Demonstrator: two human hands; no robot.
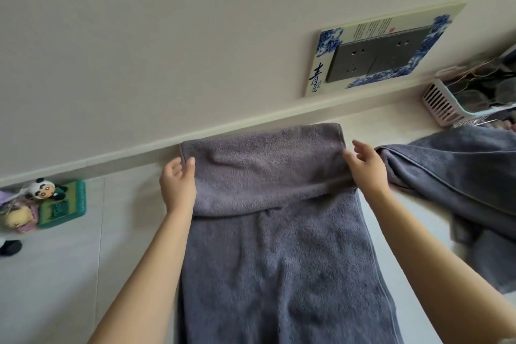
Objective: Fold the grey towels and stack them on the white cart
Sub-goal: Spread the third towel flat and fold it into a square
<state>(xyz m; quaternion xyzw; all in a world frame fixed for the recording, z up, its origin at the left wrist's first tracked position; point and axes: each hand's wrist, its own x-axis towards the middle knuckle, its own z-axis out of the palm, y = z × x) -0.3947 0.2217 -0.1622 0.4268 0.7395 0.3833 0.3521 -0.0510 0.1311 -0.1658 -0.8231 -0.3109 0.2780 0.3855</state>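
Far left of the left hand: a small cluster of toy figures [42, 204] sat on the white surface [55, 288], incl. a panda-hooded figurine [42, 190] on a green block [65, 205]. A dark object was partly cut off at the frame edge below them; couldn't identify it.

Left hand [178, 186] gripped the left edge of the folded-over flap of the grey towel [279, 260], thumb on top of the fabric, fingers curled under the edge.

Between the hands: the towel's far end was doubled back toward the person, forming a flap across the full width. Flap's fold line ran along the wall's baseboard strip [111, 158]. Rest of the towel lay flat on the surface, running down between both forearms and out of frame at the bottom.

Right hand [365, 169] was at the flap's right edge, thumb touching the fabric, fingers spread and loose, not clamped. Whether it actually held the cloth: couldn't tell.

Above the right hand, on the wall: a blue-and-white decorated plate around grey sockets [382, 50].

Right of the right hand: a second grey towel [460, 176], unfolded and rumpled, just beside the wrist. Beyond it, a pink slotted basket [444, 103] holding dark items, blurred.
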